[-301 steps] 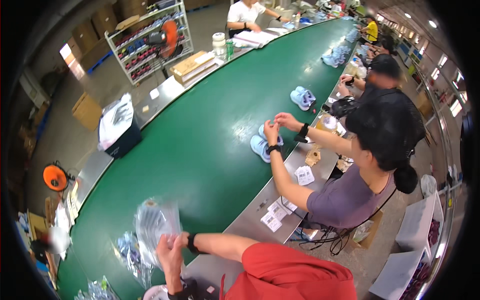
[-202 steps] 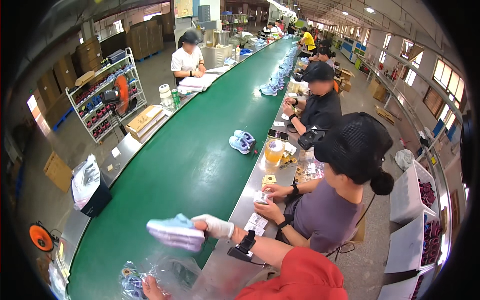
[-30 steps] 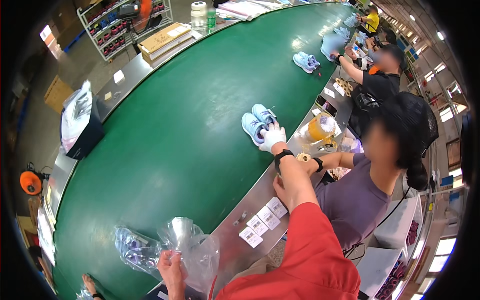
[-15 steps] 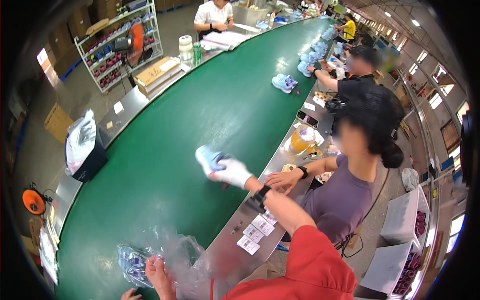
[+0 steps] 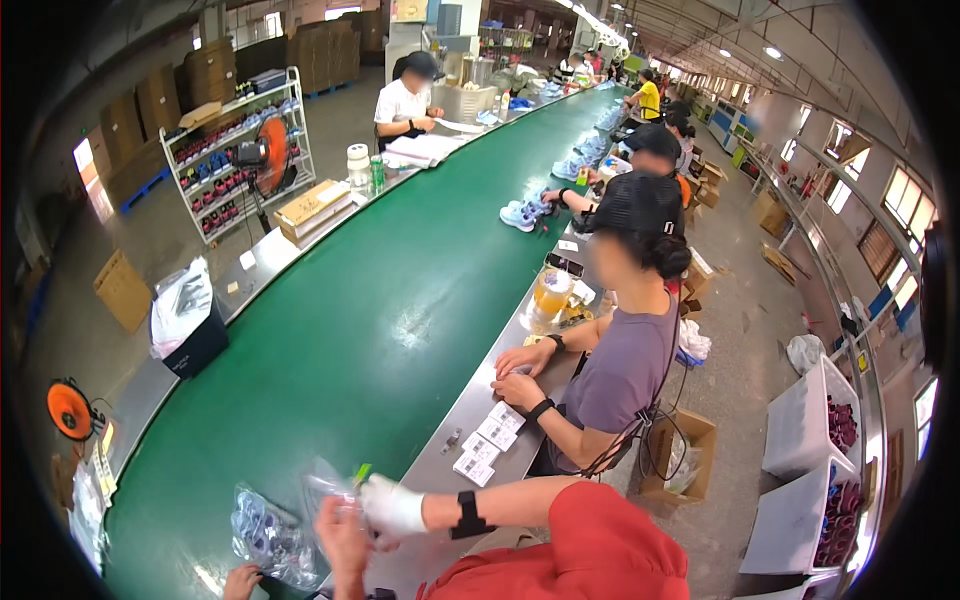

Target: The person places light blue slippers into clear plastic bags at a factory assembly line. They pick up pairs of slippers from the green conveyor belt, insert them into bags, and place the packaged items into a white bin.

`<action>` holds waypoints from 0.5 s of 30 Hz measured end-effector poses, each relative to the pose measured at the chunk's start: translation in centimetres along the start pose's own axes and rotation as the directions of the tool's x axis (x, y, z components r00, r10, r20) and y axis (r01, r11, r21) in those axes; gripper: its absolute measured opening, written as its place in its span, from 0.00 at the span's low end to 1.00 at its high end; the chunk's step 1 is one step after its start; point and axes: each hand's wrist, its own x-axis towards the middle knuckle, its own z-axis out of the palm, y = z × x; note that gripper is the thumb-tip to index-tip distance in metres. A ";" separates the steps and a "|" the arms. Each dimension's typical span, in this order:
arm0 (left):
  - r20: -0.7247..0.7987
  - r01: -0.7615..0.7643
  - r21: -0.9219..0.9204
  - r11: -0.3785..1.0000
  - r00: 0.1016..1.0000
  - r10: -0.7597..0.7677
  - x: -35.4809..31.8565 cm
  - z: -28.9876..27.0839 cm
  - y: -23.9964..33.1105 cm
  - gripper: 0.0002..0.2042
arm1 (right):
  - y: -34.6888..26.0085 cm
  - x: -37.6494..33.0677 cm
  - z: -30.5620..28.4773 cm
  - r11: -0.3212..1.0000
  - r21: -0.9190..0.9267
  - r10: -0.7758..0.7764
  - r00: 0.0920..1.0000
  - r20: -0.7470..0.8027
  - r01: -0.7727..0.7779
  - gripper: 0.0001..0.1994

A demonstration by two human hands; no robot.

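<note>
My left hand point(image 5: 343, 532) is bare and closed on a clear plastic bag point(image 5: 322, 482), above the lower edge of the green belt. My right hand point(image 5: 392, 507), in a white glove, is right beside it. Its fingers look curled in, and what they hold is hidden and blurred. Just above the glove shows a small bright green piece point(image 5: 362, 472) whose kind I cannot make out. Left of my left hand, a pair of light blue shoes point(image 5: 265, 533) lies in clear plastic on the belt. The shoe my right hand held earlier is not distinguishable now.
A green conveyor belt point(image 5: 390, 310) runs away from me. Another person's hand point(image 5: 242, 582) is at the bottom left. At my right sits a co-worker in purple point(image 5: 630, 350), near white label cards point(image 5: 497, 430). A dark box with plastic point(image 5: 190, 335) stands on the left ledge.
My gloved right hand has come back from over the belt, where it held a light blue shoe, to beside my left hand. The view has shifted. The purple-shirted co-worker's hands are now together.
</note>
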 end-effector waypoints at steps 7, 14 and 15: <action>0.016 -0.107 -0.101 0.989 0.994 0.109 3.2 -1.3 0.4 0.05 | -4.6 -1.5 0.3 0.769 -0.202 -0.633 0.767 -0.107 0.607 0.14; 0.321 -0.145 0.091 0.985 0.941 0.109 -2.1 -2.9 2.5 0.04 | -1.9 -2.0 1.4 0.970 0.245 0.012 1.000 0.004 -0.013 0.22; 0.220 -0.061 0.016 0.998 0.974 0.056 -1.9 -4.2 0.7 0.04 | -0.9 -2.1 2.6 0.991 0.113 -0.009 0.870 -0.493 0.074 0.22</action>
